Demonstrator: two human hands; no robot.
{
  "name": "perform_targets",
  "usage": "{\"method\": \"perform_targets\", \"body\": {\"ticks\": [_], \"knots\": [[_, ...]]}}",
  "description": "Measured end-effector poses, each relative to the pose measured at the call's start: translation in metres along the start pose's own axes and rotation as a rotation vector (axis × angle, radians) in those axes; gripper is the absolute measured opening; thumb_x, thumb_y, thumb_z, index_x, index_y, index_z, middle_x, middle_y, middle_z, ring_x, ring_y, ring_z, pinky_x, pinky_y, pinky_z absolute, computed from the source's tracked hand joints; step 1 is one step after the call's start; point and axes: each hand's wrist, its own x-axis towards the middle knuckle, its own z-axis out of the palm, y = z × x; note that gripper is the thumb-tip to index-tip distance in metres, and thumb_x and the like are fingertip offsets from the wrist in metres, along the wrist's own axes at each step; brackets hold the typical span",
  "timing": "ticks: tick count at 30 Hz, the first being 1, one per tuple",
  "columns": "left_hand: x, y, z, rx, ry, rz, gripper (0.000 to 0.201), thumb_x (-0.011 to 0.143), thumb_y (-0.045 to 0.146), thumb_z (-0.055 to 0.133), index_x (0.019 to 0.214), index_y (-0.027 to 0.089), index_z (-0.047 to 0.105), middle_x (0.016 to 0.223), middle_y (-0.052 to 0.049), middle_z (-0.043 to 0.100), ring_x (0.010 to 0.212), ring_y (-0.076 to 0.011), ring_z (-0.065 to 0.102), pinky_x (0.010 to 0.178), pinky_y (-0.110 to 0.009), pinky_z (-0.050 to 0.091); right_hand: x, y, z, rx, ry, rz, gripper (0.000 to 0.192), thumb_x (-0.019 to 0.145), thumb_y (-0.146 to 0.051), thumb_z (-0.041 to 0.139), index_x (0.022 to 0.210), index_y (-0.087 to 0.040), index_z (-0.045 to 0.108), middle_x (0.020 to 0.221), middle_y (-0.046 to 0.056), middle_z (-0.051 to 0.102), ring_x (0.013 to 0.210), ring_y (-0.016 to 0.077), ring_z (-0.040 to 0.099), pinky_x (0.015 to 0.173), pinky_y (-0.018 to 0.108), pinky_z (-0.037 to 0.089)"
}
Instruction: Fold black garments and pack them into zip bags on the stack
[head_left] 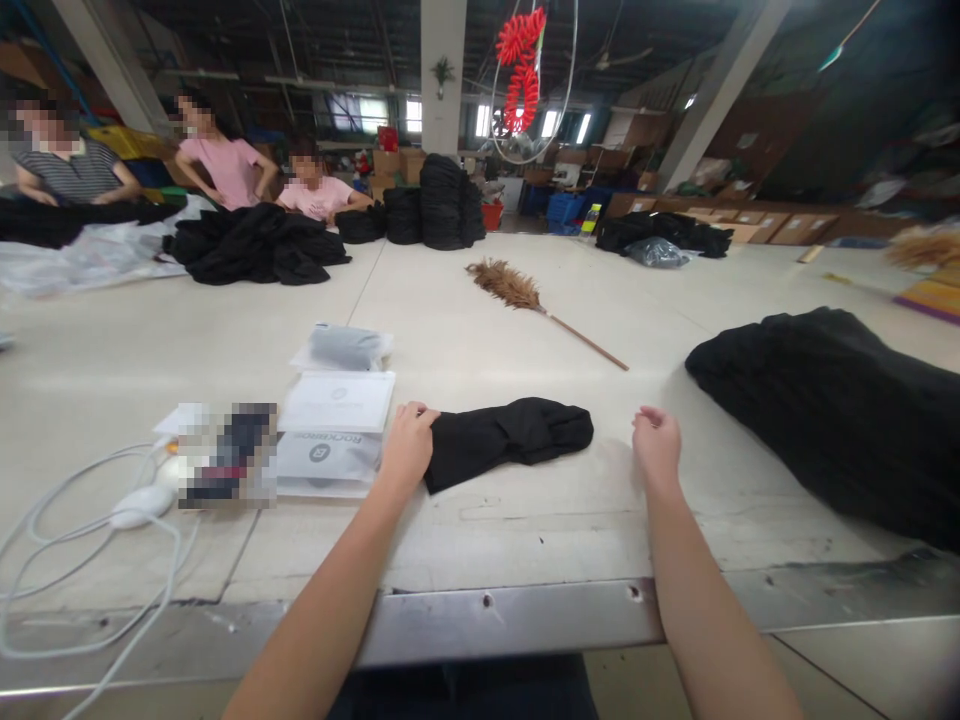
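Hands rest on a wide pale table (525,520) whose metal-edged near rim runs across the bottom of the view. The left hand (409,440) is curled closed over the near-left end of a folded black garment (506,437), gripping that edge, while the garment lies flat on the table between the two hands, stretching right and slightly far. The right hand (657,443) sits to the right of the garment, apart from it, fingers bent loosely inward and holding nothing, its knuckles resting on the tabletop. Just left of the left hand lies a stack of flat clear packaging bags (335,430) with printed lettering, and beyond that stack, a little farther away, a bagged dark item (346,347). A white cable (90,530) loops over the near-left part of the table. To the right, well apart from the right hand, a large heap of black cloth (832,410) spreads toward the table's right edge. A feather duster (525,300) with a thin wooden handle lies farther out, near the middle. At the far left, three people (225,165) sit behind more piles of black fabric (259,245).
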Motion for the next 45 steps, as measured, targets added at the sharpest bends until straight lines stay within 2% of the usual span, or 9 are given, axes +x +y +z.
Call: {"method": "perform_targets", "body": {"ticks": [3,9,15,27,31,34,37,41,45], "knots": [[-0.007,0.020,0.006,-0.110,-0.039,0.118,0.028,0.097,0.023,0.046,0.115,0.019,0.067,0.110,-0.010,0.064,0.106,-0.0225,0.056,0.099,-0.037,0.046,-0.012,-0.011,0.002,-0.032,-0.076,-0.111,0.044,0.081,-0.048,0.056,0.114,-0.018,0.057,0.100,0.010,0.065,0.089,0.0240,0.063,0.083,0.042,0.050],[-0.022,0.042,0.012,-0.029,-0.203,0.215,0.052,0.089,0.037,0.061,0.137,0.018,0.053,0.132,-0.013,0.060,0.120,-0.0300,0.054,0.104,-0.046,0.043,-0.060,-0.044,0.028,-0.311,-0.707,-0.707,0.071,0.071,-0.057,0.074,0.133,-0.028,0.056,0.141,0.012,0.053,0.129,0.0336,0.046,0.107,0.051,0.035],[-0.011,0.028,-0.001,-0.096,-0.316,0.202,0.026,0.090,0.017,0.050,0.110,0.017,0.067,0.125,-0.009,0.067,0.116,-0.0232,0.061,0.102,-0.037,0.045,-0.073,-0.058,0.028,-0.493,-0.707,-0.709,0.029,0.082,-0.055,0.064,0.092,-0.028,0.072,0.120,0.006,0.066,0.117,0.0308,0.056,0.104,0.058,0.029],[-0.004,0.034,-0.095,-0.161,-0.555,0.130,0.024,0.099,0.028,0.040,0.100,0.025,0.063,0.095,-0.003,0.072,0.088,-0.0194,0.067,0.075,-0.027,0.046,-0.070,-0.121,-0.026,-0.312,-1.057,-0.703,0.038,0.095,-0.051,0.048,0.083,-0.026,0.074,0.095,0.004,0.070,0.088,0.0211,0.063,0.085,0.036,0.045],[0.039,0.031,-0.082,0.116,-0.334,0.005,0.022,0.098,0.026,0.043,0.103,0.020,0.064,0.098,-0.010,0.070,0.096,-0.0259,0.064,0.089,-0.039,0.044,-0.042,-0.139,0.015,-0.311,-1.011,-0.652,0.037,0.094,-0.049,0.050,0.078,-0.022,0.069,0.083,0.003,0.069,0.078,0.0191,0.062,0.073,0.030,0.045],[0.059,0.042,-0.062,0.263,-0.093,-0.031,0.027,0.096,0.018,0.043,0.117,0.019,0.060,0.120,-0.015,0.063,0.116,-0.0301,0.054,0.106,-0.053,0.032,-0.036,-0.142,0.057,-0.551,-0.783,-0.685,0.023,0.094,-0.034,0.053,0.093,-0.018,0.069,0.100,0.009,0.069,0.087,0.0215,0.063,0.083,0.034,0.043],[0.046,0.060,-0.041,0.204,-0.131,0.070,0.028,0.095,0.022,0.048,0.122,0.021,0.058,0.132,-0.012,0.056,0.120,-0.0284,0.050,0.106,-0.049,0.035,-0.046,-0.140,0.079,-0.678,-0.635,-0.755,0.025,0.094,-0.028,0.054,0.112,-0.015,0.064,0.117,0.016,0.063,0.100,0.0268,0.062,0.091,0.042,0.041],[-0.010,0.070,-0.015,0.070,-0.329,0.266,0.033,0.098,0.030,0.044,0.127,0.023,0.057,0.141,-0.009,0.053,0.128,-0.0256,0.047,0.106,-0.041,0.040,-0.068,-0.129,0.061,-0.544,-0.684,-0.867,0.029,0.097,-0.033,0.048,0.118,-0.019,0.061,0.122,0.014,0.062,0.110,0.0276,0.059,0.094,0.044,0.042],[-0.056,0.064,0.004,0.089,-0.428,0.205,0.059,0.097,0.049,0.043,0.149,0.022,0.038,0.158,-0.012,0.034,0.147,-0.0357,0.024,0.116,-0.060,0.024,-0.095,-0.096,0.014,-0.425,-0.733,-0.880,0.033,0.097,-0.039,0.046,0.123,-0.023,0.060,0.130,0.013,0.059,0.123,0.0284,0.054,0.101,0.047,0.042]]}}
